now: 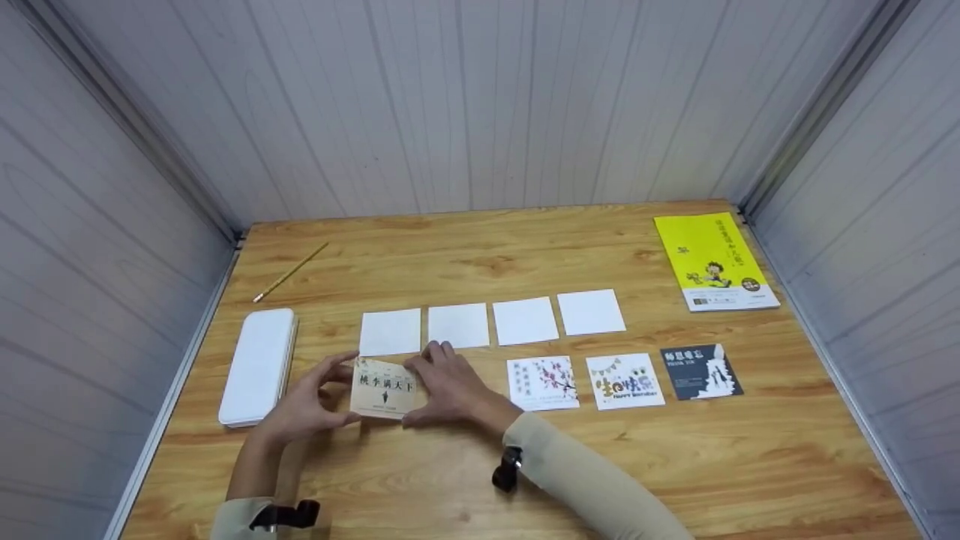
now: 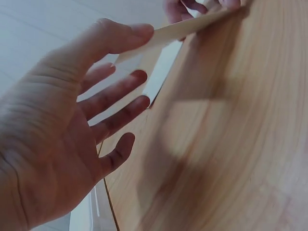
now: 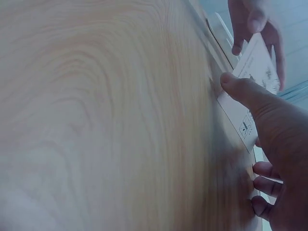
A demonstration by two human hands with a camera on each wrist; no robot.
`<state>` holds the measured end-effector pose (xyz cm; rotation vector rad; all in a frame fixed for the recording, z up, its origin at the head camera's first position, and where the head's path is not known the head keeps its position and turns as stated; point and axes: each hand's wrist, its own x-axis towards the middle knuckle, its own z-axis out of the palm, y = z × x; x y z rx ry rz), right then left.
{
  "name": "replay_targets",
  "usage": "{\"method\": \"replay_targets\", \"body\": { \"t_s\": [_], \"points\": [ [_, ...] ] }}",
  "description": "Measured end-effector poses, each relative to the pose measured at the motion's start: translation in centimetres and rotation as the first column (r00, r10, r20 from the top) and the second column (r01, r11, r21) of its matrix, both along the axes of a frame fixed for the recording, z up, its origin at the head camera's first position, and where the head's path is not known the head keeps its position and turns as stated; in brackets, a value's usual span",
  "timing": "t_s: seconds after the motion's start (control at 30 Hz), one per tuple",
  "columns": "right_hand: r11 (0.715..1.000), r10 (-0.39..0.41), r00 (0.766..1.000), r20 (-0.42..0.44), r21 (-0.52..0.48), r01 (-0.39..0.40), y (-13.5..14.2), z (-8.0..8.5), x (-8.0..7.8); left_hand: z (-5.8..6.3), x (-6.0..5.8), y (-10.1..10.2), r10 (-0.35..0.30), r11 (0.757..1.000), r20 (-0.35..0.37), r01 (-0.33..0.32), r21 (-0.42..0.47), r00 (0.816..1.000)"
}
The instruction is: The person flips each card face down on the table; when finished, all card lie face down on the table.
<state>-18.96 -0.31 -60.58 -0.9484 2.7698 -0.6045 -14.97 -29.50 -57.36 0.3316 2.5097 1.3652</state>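
A beige card (image 1: 386, 390) with dark Chinese characters is held by both hands, raised off the table and tilted in the head view. My left hand (image 1: 306, 405) pinches its left side, with the thumb on the card and the other fingers spread behind it in the left wrist view. On the opposite side my right hand (image 1: 455, 386) grips the card between thumb and fingers. Just beyond lies a row of several white blank cards (image 1: 391, 332). To the right are a blossom card (image 1: 544, 383), a birthday card (image 1: 625, 382) and a dark blue card (image 1: 701, 373).
At the left stands a white case (image 1: 259, 367), with a pencil (image 1: 291, 272) lying behind it. A yellow booklet (image 1: 712, 259) is at the back right. White panel walls (image 1: 480, 105) enclose the wooden table (image 1: 480, 480) at the back and sides.
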Motion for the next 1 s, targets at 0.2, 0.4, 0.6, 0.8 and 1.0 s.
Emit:
{"method": "replay_targets", "body": {
  "t_s": [0.2, 0.4, 0.6, 0.8, 1.0],
  "points": [
    [1.000, 0.004, 0.999, -0.032, -0.008, -0.004, -0.3, 0.0, 0.1, 0.1, 0.0, 0.4, -0.012, 0.997, -0.010, 0.013, 0.081, 1.000],
    [1.000, -0.007, 0.999, -0.041, 0.000, 0.007, -0.7, 0.1, 0.3, 0.0, -0.2, 0.9, -0.029, 0.994, -0.034, 0.032, 0.103, 0.999],
    [1.000, -0.013, 0.999, -0.031, 0.000, 0.013, -0.7, 0.2, 0.3, 0.1, -0.4, 1.5, -0.039, 0.996, -0.054, 0.043, 0.074, 0.998],
    [1.000, -0.006, 1.000, -0.001, -0.015, 0.006, -0.4, 0.5, 0.2, 0.2, -0.6, 2.4, -0.042, 0.998, -0.095, 0.046, 0.044, 0.995],
    [0.999, 0.032, 0.997, 0.074, -0.008, -0.032, 0.1, 1.0, -0.1, 0.3, -0.6, 3.2, -0.042, 0.999, -0.114, 0.043, 0.008, 0.993]
  ]
}}
